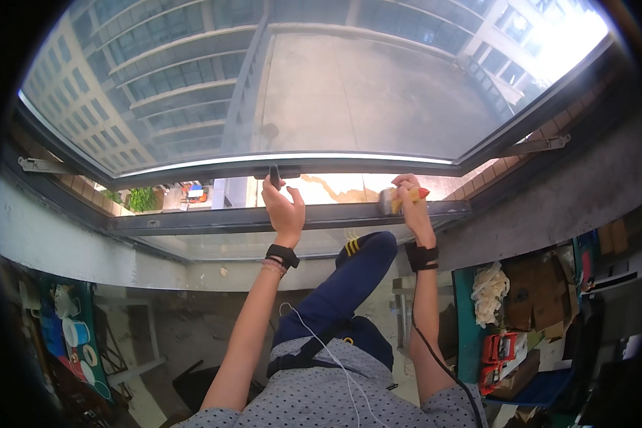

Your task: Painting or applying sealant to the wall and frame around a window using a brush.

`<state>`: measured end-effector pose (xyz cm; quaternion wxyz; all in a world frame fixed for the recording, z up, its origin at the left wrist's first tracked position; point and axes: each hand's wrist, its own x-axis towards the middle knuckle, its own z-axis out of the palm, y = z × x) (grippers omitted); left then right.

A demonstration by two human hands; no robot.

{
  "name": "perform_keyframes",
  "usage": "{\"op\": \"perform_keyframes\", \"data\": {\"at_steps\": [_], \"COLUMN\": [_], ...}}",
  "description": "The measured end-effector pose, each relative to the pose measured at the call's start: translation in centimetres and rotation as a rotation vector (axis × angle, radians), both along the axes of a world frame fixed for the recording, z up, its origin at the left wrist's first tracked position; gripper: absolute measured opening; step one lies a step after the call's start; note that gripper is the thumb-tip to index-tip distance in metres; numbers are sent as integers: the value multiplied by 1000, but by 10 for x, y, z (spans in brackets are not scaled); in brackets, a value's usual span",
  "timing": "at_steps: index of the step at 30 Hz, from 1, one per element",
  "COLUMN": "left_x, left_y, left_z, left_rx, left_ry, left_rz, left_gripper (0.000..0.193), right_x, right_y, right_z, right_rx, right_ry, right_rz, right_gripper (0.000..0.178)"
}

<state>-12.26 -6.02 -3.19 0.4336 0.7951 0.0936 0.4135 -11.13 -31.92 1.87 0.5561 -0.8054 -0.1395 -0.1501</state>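
One brush (388, 202) is at the lower frame (335, 215), the right hand's (415, 211) fingers closed round it; contact is unclear. The left hand (285, 208), fingers partly curled, grips the handle (274, 177) of the outward-tilted window (378, 93). Brushing the frame seems in hand; next calls for steady left support.

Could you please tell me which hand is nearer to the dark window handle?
Left: the left hand touches the window handle, while the right hand is away to its right, holding a brush.
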Motion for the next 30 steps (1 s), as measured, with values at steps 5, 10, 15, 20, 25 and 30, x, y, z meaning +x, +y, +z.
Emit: {"op": "perform_keyframes", "data": {"at_steps": [5,10,15,20,25,30], "left_x": [1,-1,-1,-1,0,-2], "left_y": [-2,-6,-4,-1,-1,1], "left_z": [1,2,-1,0,4,1], "left_rx": [-23,-5,-7,-8,9,-31], "left_ry": [47,29,22,36,13,17], "left_rz": [-23,-19,-15,-5,-40,-30], "left_gripper": [42,42,42,40,39,40], "right_x": [4,-1,-12,3,20,30], "right_y": [12,74,126,90,12,-50], "right_z": [-1,-24,-13,-27,-36,-25], "right_rx": [269,320,672,1037,762,930], "right_ry": [155,217,324,226,151,89], "right_rz": [17,29,356,295,106,-25], "right_gripper": [30,39,44,45,43,44]}}
